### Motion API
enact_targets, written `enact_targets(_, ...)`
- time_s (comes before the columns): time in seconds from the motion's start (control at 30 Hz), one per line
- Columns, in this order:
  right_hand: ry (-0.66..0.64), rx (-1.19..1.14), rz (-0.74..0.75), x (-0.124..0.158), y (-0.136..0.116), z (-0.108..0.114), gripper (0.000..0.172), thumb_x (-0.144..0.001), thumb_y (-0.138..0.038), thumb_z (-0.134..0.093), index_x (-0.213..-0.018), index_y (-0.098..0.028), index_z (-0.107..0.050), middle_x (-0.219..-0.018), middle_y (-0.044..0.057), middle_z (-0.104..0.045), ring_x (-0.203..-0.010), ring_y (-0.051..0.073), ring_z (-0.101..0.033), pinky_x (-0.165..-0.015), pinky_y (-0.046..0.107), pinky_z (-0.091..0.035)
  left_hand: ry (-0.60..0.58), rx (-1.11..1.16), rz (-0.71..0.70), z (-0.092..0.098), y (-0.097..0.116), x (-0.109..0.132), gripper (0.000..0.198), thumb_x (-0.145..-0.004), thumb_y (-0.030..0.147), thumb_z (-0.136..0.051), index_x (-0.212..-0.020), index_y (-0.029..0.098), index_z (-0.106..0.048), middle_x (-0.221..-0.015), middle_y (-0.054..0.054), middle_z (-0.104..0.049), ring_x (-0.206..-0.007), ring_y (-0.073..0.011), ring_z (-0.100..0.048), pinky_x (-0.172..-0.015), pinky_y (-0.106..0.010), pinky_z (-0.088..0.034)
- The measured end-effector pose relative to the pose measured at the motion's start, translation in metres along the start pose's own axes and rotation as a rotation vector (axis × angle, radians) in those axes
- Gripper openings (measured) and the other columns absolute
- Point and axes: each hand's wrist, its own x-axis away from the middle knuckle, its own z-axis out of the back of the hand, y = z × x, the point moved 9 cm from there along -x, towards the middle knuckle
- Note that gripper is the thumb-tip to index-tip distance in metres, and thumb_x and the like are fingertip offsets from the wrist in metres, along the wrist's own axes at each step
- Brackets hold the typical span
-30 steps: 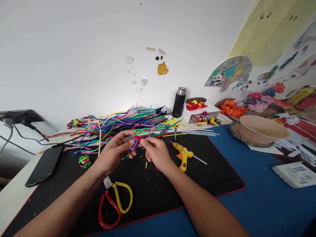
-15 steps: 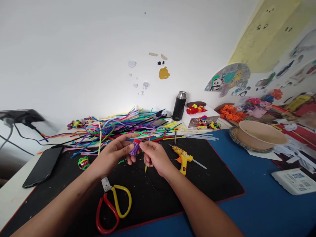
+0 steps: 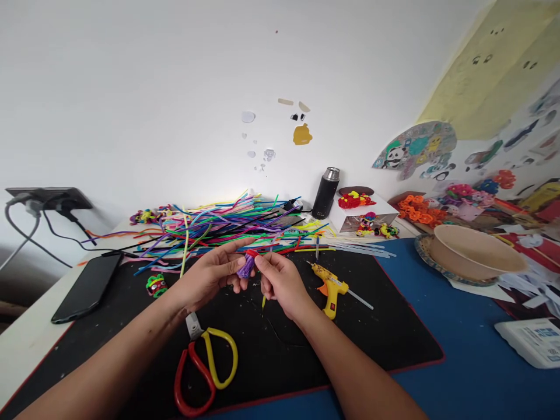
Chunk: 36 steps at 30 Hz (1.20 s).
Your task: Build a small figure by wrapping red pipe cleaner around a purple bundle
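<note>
Between my hands is a small purple pipe-cleaner piece (image 3: 246, 266), fluted like a skirt, with a red band around its top. My left hand (image 3: 219, 269) pinches it from the left with thumb and fingers. From the right, the closed thumb and fingers of my right hand (image 3: 280, 284) grip it by the red end. Both hands hover over the black mat (image 3: 280, 361). Scissors (image 3: 205, 361) with one red and one yellow handle lie below my left wrist. To the right of my right hand is a yellow glue gun (image 3: 330, 287) with a glue stick in its back.
A heap of coloured pipe cleaners (image 3: 227, 219) lies along the wall. On the left are a phone (image 3: 90, 286) and a small pipe-cleaner figure (image 3: 156, 286). A black flask (image 3: 326, 193), a white box (image 3: 385, 207) and a beige bowl (image 3: 476, 251) stand towards the back right.
The whole view has shifted, so things appear further right and slightly lower. Both hands keep hold of the purple piece, whose red end now tilts a little more to the right.
</note>
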Motion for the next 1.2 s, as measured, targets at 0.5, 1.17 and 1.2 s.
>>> enact_targets(0.5, 0.118, 0.149, 0.168, 0.0, -0.017, 0.009, 0.045, -0.088, -0.062, -0.07, -0.073, -0.02, -0.062, -0.049, -0.006, -0.051, -0.034, 0.008, -0.04, -0.038, 0.023, -0.025, 0.036, -0.181, -0.091, 0.005, 0.005, -0.002, 0.073, -0.086, 0.045, -0.084, -0.145, 0.017, -0.052, -0.078, 0.0, -0.069, -0.068, -0.0199, -0.071, -0.059, -0.029, -0.054)
enact_targets(1.17, -0.015, -0.065, -0.004, 0.002, -0.006, -0.002, 0.049, -0.082, -0.066, -0.077, -0.075, -0.021, -0.058, -0.045, -0.009, -0.048, -0.036, 0.007, -0.037, -0.036, 0.021, -0.022, -0.053, 0.13, 0.018, -0.006, 0.0, 0.003, 0.068, -0.084, 0.027, -0.088, -0.146, 0.02, -0.06, -0.084, -0.005, -0.075, -0.063, -0.0154, -0.071, -0.053, -0.02, -0.055)
enact_targets(1.2, -0.028, -0.078, -0.013, 0.003, -0.006, -0.003, 0.049, -0.082, -0.066, -0.078, -0.077, -0.021, -0.058, -0.046, -0.009, -0.05, -0.036, 0.007, -0.037, -0.036, 0.021, -0.021, -0.067, 0.149, 0.028, -0.007, -0.001, 0.003, 0.067, -0.084, 0.026, -0.088, -0.145, 0.02, -0.061, -0.083, -0.005, -0.075, -0.063, -0.0152, -0.071, -0.053, -0.019, -0.055)
